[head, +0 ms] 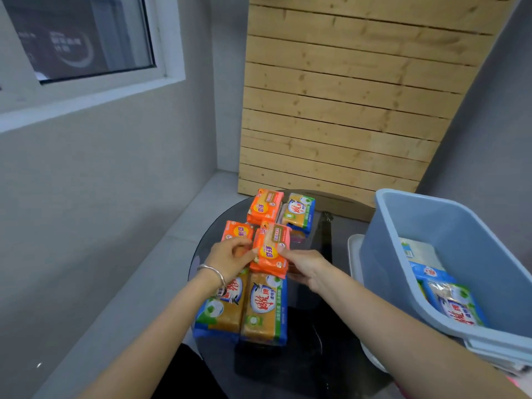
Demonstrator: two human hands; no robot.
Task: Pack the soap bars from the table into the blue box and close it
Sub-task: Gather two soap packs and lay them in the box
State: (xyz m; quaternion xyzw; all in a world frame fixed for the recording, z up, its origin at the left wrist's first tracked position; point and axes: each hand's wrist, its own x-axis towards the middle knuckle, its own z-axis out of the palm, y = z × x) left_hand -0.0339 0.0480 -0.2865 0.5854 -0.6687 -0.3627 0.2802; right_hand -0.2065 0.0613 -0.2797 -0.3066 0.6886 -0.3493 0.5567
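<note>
Several wrapped soap packs lie on a round dark glass table (313, 318). An orange pack (270, 250) is pinched between my left hand (230, 259) on its left edge and my right hand (305, 267) on its right edge. Two more orange packs lie behind it, one at left (237, 230) and one farther back (264, 207). Blue-and-brown packs lie at the back right (300, 213) and in front, under my left wrist (223, 308) and beside it (266, 308). The open blue box (383, 254) stands tilted at the right, with a few packs (454, 300) inside.
A pale lid or tray (354, 254) lies under the blue box. A slatted wooden panel (339, 96) leans against the wall behind the table. A grey wall with a window (77, 38) is at the left. A metal bangle (214, 273) circles my left wrist.
</note>
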